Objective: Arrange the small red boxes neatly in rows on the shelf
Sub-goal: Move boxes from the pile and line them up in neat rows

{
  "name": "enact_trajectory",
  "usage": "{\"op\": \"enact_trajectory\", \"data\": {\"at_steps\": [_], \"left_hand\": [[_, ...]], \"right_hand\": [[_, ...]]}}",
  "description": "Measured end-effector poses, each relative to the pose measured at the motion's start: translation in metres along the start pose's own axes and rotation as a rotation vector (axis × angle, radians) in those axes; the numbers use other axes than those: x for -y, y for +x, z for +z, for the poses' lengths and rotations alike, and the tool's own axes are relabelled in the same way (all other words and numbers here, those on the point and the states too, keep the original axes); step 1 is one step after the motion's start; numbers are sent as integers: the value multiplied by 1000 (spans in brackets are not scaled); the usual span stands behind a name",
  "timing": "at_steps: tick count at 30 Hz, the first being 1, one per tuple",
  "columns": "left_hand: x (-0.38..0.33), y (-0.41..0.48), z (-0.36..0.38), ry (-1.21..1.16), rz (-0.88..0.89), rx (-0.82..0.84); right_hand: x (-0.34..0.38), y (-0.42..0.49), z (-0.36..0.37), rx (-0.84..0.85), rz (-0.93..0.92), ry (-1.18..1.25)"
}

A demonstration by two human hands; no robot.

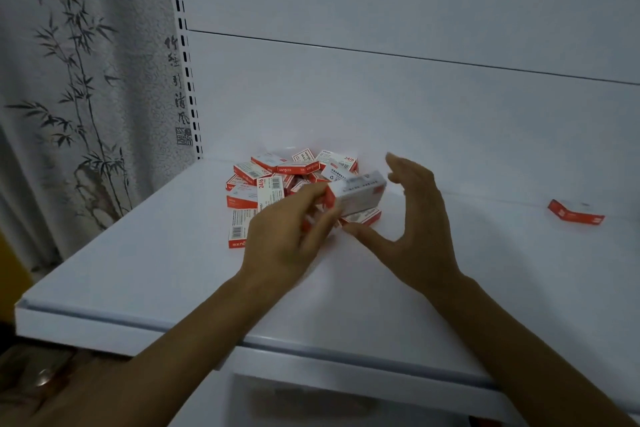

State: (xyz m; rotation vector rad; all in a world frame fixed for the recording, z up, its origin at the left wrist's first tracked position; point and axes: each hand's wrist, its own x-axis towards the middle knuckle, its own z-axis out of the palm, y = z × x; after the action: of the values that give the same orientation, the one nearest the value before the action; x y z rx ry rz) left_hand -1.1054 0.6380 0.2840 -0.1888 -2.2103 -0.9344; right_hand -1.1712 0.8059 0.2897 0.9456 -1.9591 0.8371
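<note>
Fingers [320,218] of left hand [284,236] are curled round a held box [358,196], red and white, gripping it clear of the shelf surface. Box is tilted and motion-blurred; can't tell if more than one is in the grip. Right hand [419,218] is just right of it, palm facing it, no visible contact. Its fingers are straight and close together, thumb [367,232] spread wide below the box. Flat box [363,217] lies under the held one, by that thumb. Behind and left of the left fingertips: pile of red boxes [277,180], jumbled, overlapping, some barcode-up. Well right of the right hand: what looks like two red boxes [576,213] touching end to end, near the back panel. All on white shelf [138,270]. Far left: slotted upright [187,62], bamboo-print curtain [69,97].
</note>
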Motion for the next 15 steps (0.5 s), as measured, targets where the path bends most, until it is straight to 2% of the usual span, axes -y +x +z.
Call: {"op": "enact_trajectory", "data": {"at_steps": [2, 4, 8, 15], "left_hand": [[-5, 0, -1, -362, -227, 34], [-5, 2, -1, -506, -279, 65], [-5, 4, 3, -515, -270, 129], [-3, 4, 5, -436, -256, 129]], "right_hand": [[-3, 0, 0, 0, 1, -49], [-6, 0, 0, 29, -12, -94], [-12, -2, 1, 64, -28, -117], [-17, -5, 2, 66, 1, -103]]}}
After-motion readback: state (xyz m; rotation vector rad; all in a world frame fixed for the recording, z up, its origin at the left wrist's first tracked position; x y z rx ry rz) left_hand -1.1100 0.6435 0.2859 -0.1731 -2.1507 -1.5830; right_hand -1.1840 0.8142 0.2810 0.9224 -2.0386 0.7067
